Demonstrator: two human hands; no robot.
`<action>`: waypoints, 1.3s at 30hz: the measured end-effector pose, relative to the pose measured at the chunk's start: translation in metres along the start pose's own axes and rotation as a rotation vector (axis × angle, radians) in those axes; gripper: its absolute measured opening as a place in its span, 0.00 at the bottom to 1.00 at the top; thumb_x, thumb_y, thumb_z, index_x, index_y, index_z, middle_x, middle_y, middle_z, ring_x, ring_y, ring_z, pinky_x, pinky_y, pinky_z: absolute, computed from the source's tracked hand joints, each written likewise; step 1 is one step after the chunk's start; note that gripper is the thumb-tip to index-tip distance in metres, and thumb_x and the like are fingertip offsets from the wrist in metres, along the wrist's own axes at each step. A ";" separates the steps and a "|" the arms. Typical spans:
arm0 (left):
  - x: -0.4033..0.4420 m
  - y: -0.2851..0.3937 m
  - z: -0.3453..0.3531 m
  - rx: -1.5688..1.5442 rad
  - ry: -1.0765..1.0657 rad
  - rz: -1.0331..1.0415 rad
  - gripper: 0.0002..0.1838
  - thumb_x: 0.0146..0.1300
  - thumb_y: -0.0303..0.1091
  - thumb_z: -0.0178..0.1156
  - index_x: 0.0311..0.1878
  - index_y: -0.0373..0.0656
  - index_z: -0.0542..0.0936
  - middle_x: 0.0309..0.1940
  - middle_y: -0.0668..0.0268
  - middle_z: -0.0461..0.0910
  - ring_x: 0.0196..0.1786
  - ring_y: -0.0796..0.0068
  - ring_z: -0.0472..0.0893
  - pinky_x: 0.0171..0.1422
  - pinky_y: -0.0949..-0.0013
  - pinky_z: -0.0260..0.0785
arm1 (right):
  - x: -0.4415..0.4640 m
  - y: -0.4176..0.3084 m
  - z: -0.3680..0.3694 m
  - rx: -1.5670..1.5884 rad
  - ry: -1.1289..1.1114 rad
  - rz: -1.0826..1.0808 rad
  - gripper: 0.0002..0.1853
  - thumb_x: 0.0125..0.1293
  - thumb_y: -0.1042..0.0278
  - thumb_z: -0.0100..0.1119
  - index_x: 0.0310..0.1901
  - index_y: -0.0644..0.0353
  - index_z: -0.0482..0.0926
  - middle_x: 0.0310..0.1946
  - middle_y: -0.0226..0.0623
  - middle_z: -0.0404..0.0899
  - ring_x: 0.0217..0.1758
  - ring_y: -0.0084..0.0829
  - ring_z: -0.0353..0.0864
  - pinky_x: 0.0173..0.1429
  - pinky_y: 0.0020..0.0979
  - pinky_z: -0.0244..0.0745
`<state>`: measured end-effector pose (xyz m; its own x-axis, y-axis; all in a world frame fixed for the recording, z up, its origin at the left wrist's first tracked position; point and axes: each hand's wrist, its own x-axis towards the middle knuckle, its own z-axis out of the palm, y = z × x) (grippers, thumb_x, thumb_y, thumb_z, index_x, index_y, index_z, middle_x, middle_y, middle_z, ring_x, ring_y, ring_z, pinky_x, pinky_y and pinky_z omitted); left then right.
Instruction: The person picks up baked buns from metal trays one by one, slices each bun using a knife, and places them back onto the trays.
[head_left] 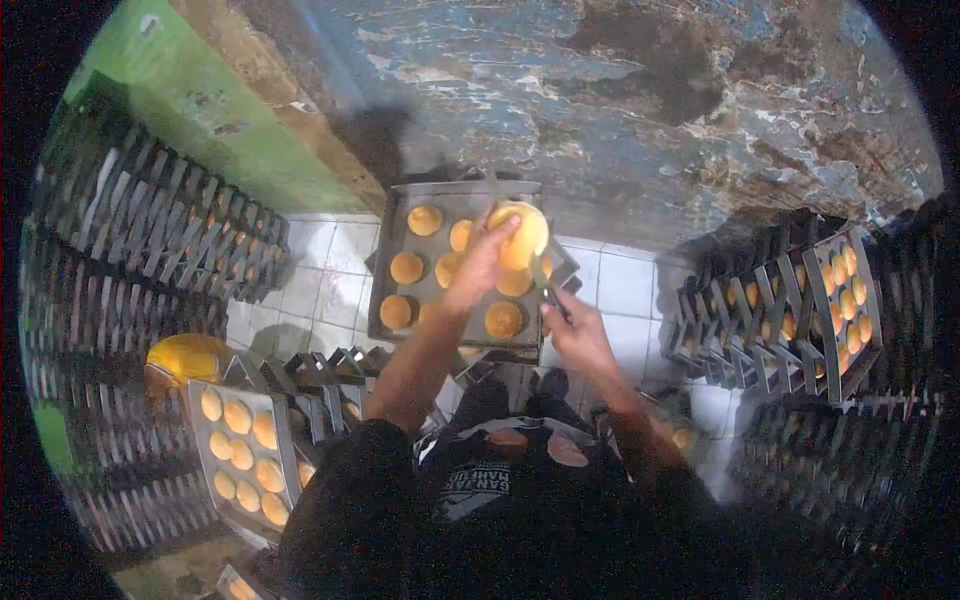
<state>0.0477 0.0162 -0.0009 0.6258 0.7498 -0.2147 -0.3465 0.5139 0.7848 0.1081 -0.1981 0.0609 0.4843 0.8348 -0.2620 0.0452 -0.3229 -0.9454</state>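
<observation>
My left hand (484, 268) is closed around a round golden bun (527, 232), whose pale cut side faces right. In my right hand (582, 338) is the dark handle of a knife (551, 294). Its blade runs up beside the bun and is partly hidden by it. Under both hands lies a metal baking tray (430, 247) with several browned buns set in rows. One bun (503, 320) sits at its near right corner, just left of my right hand. My left forearm covers part of the tray's near middle.
Tilted trays of buns (245, 455) stand near me at left. More stacked trays (735, 320) are at right, and a tall dark stack (165, 215) lines the far left. A yellow object (190, 357) rests among the left trays. Beyond the tray rises a peeling blue wall (600, 110); white tiles (625, 290) cover the floor.
</observation>
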 end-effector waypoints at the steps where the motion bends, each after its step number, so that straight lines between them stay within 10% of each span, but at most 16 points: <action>1: 0.005 -0.013 -0.002 -0.108 -0.082 0.012 0.44 0.66 0.34 0.71 0.78 0.37 0.56 0.58 0.56 0.77 0.59 0.62 0.81 0.58 0.56 0.81 | 0.019 0.001 0.001 0.030 -0.012 -0.014 0.25 0.75 0.66 0.60 0.70 0.63 0.74 0.36 0.39 0.86 0.36 0.23 0.82 0.46 0.29 0.81; 9: 0.024 -0.014 -0.026 -0.119 -0.112 0.002 0.28 0.73 0.41 0.64 0.69 0.38 0.70 0.54 0.58 0.81 0.54 0.65 0.84 0.58 0.60 0.81 | 0.016 0.050 0.021 -0.067 -0.001 -0.038 0.24 0.74 0.64 0.62 0.69 0.60 0.75 0.38 0.48 0.87 0.40 0.29 0.86 0.49 0.32 0.81; 12: 0.027 -0.044 -0.030 -0.142 -0.005 -0.091 0.20 0.75 0.44 0.61 0.63 0.43 0.76 0.52 0.62 0.84 0.52 0.70 0.85 0.56 0.63 0.81 | 0.053 0.059 0.033 -0.056 0.026 -0.170 0.24 0.78 0.67 0.55 0.73 0.57 0.71 0.25 0.28 0.77 0.21 0.18 0.71 0.24 0.25 0.69; 14: 0.035 -0.045 -0.033 -0.263 -0.002 -0.155 0.19 0.76 0.45 0.60 0.61 0.43 0.77 0.50 0.64 0.84 0.50 0.70 0.85 0.55 0.64 0.81 | 0.070 0.057 0.035 -0.041 -0.041 -0.017 0.24 0.75 0.62 0.61 0.70 0.59 0.74 0.36 0.48 0.86 0.36 0.35 0.86 0.43 0.36 0.80; 19: 0.120 -0.083 -0.110 -0.141 -0.179 -0.020 0.22 0.78 0.53 0.54 0.61 0.44 0.75 0.50 0.65 0.82 0.49 0.77 0.83 0.52 0.67 0.80 | 0.010 0.077 0.044 -0.087 -0.005 -0.037 0.20 0.78 0.59 0.54 0.66 0.55 0.78 0.28 0.33 0.82 0.29 0.24 0.81 0.36 0.32 0.78; 22: 0.140 -0.088 -0.145 -0.195 0.095 -0.275 0.29 0.78 0.56 0.54 0.64 0.39 0.73 0.57 0.59 0.80 0.55 0.73 0.81 0.60 0.68 0.76 | -0.050 0.131 0.035 -0.443 0.062 0.220 0.21 0.78 0.60 0.53 0.65 0.64 0.77 0.31 0.39 0.83 0.31 0.36 0.82 0.41 0.39 0.78; 25: 0.140 -0.095 -0.157 0.673 0.426 0.039 0.34 0.78 0.56 0.51 0.69 0.31 0.70 0.61 0.51 0.76 0.63 0.62 0.75 0.70 0.63 0.66 | -0.125 0.208 0.021 -0.305 0.204 0.360 0.20 0.77 0.60 0.55 0.63 0.61 0.78 0.31 0.37 0.83 0.29 0.32 0.80 0.38 0.36 0.76; 28: 0.091 -0.123 -0.133 0.510 0.442 0.178 0.34 0.77 0.48 0.57 0.73 0.28 0.64 0.66 0.48 0.73 0.71 0.56 0.71 0.74 0.58 0.63 | -0.208 0.282 0.022 -0.125 0.378 0.637 0.19 0.76 0.59 0.56 0.62 0.59 0.78 0.31 0.35 0.83 0.28 0.28 0.79 0.34 0.33 0.74; 33: 0.015 -0.152 -0.074 0.777 0.079 0.182 0.31 0.76 0.41 0.60 0.73 0.32 0.65 0.67 0.49 0.72 0.70 0.52 0.73 0.73 0.55 0.67 | -0.364 0.399 0.074 0.218 0.507 0.868 0.17 0.75 0.57 0.60 0.59 0.54 0.79 0.31 0.32 0.83 0.25 0.24 0.77 0.27 0.31 0.71; 39: -0.070 -0.201 -0.029 0.903 -0.408 0.207 0.20 0.73 0.32 0.62 0.64 0.34 0.73 0.60 0.52 0.77 0.62 0.61 0.78 0.65 0.59 0.74 | -0.340 0.367 0.107 0.482 0.732 0.861 0.20 0.74 0.51 0.61 0.49 0.62 0.84 0.29 0.33 0.83 0.24 0.25 0.76 0.26 0.34 0.72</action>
<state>0.0531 -0.1276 -0.1609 0.8629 0.5022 0.0574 0.0778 -0.2443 0.9666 -0.1333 -0.5532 -0.2181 0.5798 -0.0671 -0.8120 -0.7839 -0.3176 -0.5335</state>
